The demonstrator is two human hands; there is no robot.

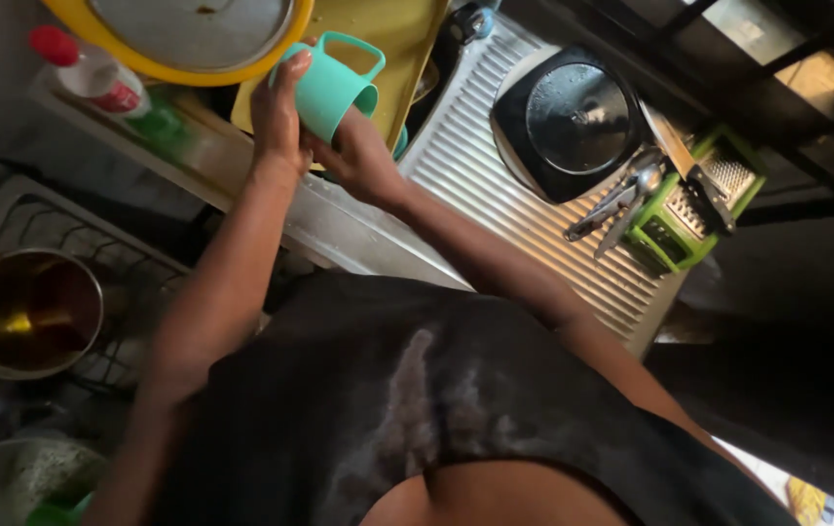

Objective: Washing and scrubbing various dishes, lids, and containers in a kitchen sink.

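Your left hand [278, 112] wraps the side of the teal mug [331, 86] and your right hand [358, 156] clasps its mouth end — both closed on it, mug tilted, handle up. It sits at 12 o'clock from your chest, over the sink edge. At 2 o'clock, a black pan lid [573, 117] on the ribbed drainboard [495, 209]; at 9 o'clock — a steel pot [27, 312].
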